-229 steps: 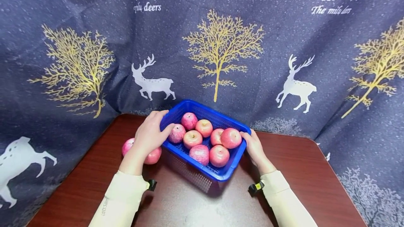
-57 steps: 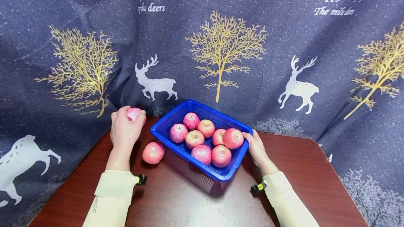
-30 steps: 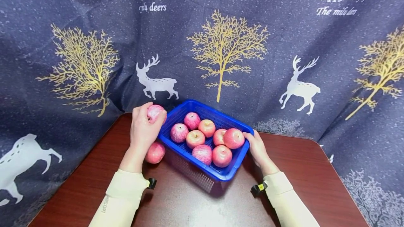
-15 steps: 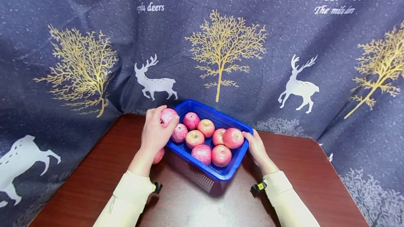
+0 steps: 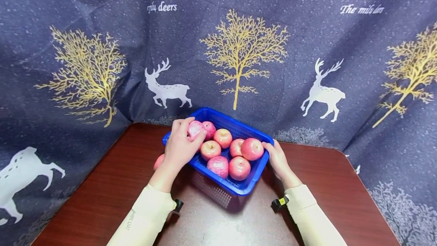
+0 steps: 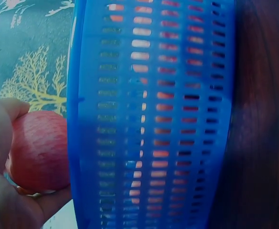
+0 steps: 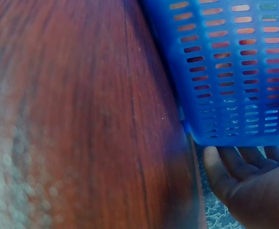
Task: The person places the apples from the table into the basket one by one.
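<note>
In the head view, my left hand (image 5: 181, 143) grips a streaky pink-red apple (image 5: 196, 129) over the left end of a blue plastic basket (image 5: 235, 191). The left wrist view shows thumb and fingers round this apple (image 6: 40, 151), level with the basket's upper rim (image 6: 74, 119). Several red and yellowish apples (image 5: 239, 169) lie in the basket; the held one and my hand partly cover those at its left. My right hand (image 5: 278, 160) holds the basket's right end, thumb at the rim, and in the right wrist view its fingers (image 7: 218, 171) lie against the slotted end wall (image 7: 225, 71).
One more red apple (image 5: 159, 161) lies on the brown wooden table (image 5: 102, 200), left of the basket and mostly hidden by my left hand. A dark blue curtain (image 5: 266, 86) with gold trees and white deer hangs close behind the table's back edge.
My left hand lifted one apple from the table's left side, then carried it right, over the basket's left end. The right hand kept its hold on the basket, which has hardly moved.
</note>
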Demonstrator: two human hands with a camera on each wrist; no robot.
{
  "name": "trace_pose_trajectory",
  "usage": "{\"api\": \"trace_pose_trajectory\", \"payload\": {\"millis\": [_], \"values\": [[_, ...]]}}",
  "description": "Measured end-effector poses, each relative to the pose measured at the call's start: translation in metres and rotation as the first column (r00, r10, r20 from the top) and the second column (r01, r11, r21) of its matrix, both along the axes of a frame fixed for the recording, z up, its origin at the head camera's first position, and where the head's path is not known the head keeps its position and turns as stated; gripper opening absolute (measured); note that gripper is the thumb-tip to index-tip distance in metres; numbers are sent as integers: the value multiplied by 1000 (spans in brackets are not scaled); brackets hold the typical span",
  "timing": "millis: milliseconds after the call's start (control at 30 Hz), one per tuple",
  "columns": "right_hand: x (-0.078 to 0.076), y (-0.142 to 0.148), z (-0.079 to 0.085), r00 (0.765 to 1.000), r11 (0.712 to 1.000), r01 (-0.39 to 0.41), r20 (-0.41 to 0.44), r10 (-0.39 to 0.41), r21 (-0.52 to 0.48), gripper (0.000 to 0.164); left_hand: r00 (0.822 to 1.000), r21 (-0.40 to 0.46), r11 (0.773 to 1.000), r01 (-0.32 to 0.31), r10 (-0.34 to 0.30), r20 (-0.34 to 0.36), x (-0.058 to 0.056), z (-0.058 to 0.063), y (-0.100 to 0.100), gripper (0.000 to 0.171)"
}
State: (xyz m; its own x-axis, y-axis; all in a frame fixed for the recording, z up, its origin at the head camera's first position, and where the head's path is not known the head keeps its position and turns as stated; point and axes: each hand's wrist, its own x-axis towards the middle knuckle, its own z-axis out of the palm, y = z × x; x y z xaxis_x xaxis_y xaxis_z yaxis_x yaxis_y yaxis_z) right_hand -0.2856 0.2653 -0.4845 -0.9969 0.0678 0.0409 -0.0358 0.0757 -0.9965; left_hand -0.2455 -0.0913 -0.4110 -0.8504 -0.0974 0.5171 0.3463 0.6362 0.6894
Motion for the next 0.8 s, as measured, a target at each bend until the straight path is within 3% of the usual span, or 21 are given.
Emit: {"api": "trace_pose_trajectory", "payload": {"millis": [267,800], "values": [[1,0,0,1000,1000,1,-6,-1,-5,46,999,-37,999,39,-38,38,-2,0,20,67],[0,0,-1,1000,1000,-1,-13,1,-22,44,986,-22,990,137,-134,102,-10,-3,53,72]]}}
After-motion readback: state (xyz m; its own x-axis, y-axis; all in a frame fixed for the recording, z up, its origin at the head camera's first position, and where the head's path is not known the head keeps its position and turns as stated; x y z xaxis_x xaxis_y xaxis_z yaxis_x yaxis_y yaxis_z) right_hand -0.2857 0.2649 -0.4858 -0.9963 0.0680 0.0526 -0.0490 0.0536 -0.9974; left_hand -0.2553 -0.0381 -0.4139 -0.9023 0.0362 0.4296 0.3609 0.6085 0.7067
